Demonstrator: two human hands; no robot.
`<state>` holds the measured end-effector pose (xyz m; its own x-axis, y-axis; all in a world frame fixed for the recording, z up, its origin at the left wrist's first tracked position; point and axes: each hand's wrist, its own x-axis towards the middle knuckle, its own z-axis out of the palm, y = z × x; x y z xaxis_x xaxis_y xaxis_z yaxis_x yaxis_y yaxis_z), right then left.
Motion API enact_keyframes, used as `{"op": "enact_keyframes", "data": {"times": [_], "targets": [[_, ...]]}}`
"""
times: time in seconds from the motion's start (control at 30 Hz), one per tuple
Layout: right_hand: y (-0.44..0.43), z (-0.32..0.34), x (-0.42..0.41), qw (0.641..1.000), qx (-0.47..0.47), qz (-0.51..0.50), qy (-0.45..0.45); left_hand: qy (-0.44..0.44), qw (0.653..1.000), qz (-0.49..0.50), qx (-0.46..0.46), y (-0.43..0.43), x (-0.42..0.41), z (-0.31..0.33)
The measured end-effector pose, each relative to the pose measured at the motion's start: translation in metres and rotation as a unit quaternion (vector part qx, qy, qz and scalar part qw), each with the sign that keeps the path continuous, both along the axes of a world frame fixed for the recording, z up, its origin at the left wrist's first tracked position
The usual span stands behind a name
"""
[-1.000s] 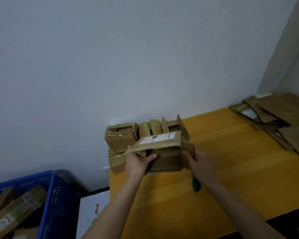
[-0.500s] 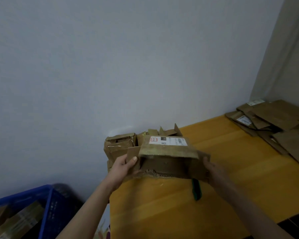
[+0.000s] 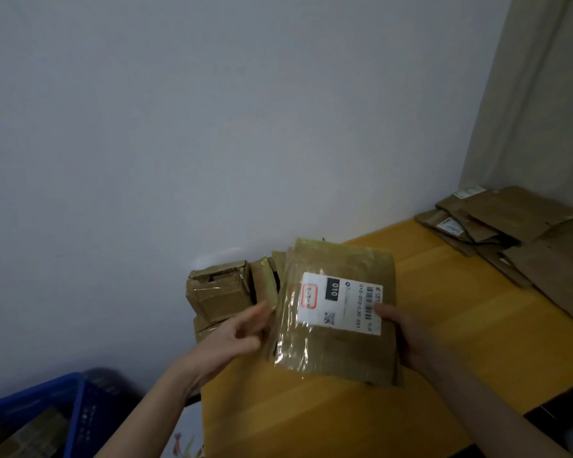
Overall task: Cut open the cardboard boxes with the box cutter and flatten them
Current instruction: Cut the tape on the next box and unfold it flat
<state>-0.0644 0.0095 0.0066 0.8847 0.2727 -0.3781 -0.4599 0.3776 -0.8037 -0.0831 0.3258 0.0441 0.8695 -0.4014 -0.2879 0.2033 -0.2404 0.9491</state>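
Flattened cardboard box [image 3: 338, 348], label [image 3: 339, 302] up, held over surface [image 3: 444, 309] near back-left corner. Right hand [image 3: 402, 338]: fingers grip box's right edge, thumb on label. Left hand [image 3: 242, 332] at left edge, blurred, grip unclear. Taped boxes [image 3: 219, 292] behind.

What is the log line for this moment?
phase: flatten; labelled box: flat, held; left hand: at edge, blurred; right hand: grips edge

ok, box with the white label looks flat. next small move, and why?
Probably carry the flattened brown cardboard box right, onto the pile of flattened brown cardboard at the far end of the yellow table: it looks fully collapsed, and the right hand grips its edge.
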Motion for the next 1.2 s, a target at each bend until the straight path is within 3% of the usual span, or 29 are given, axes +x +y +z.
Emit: {"op": "enact_keyframes", "data": {"times": [0.1,0.27,0.4,0.5,0.63,0.73,0.9,1.1,1.2], "targets": [[0.006,0.006,0.004,0.997,-0.015,0.037,-0.060,-0.001,0.994,0.112,0.013,-0.008,0.012,0.006],[0.015,0.013,0.006,0.985,-0.050,0.097,-0.131,-0.012,0.996,0.091,0.013,-0.023,0.021,0.009],[0.001,0.014,0.011,0.984,-0.054,0.107,-0.128,-0.075,0.991,0.113,0.004,-0.026,0.017,0.007],[-0.011,0.022,0.016,0.996,-0.037,0.059,-0.063,-0.187,0.975,0.093,0.079,-0.025,0.013,0.003],[0.002,0.038,0.018,0.956,-0.269,0.100,-0.062,-0.337,0.913,0.030,0.228,-0.029,0.009,-0.003],[0.021,0.044,0.016,0.922,-0.362,0.105,-0.088,-0.384,0.883,0.002,0.269,-0.036,0.006,-0.008],[0.028,0.033,0.019,0.902,-0.408,0.100,-0.097,-0.394,0.869,-0.016,0.300,-0.031,0.006,-0.010],[0.025,0.023,0.023,0.929,-0.367,0.034,-0.045,-0.353,0.892,0.006,0.283,-0.022,0.008,-0.012],[0.026,0.016,0.028,0.900,-0.430,-0.040,-0.064,-0.283,0.912,-0.028,0.296,-0.018,0.013,-0.012]]}}
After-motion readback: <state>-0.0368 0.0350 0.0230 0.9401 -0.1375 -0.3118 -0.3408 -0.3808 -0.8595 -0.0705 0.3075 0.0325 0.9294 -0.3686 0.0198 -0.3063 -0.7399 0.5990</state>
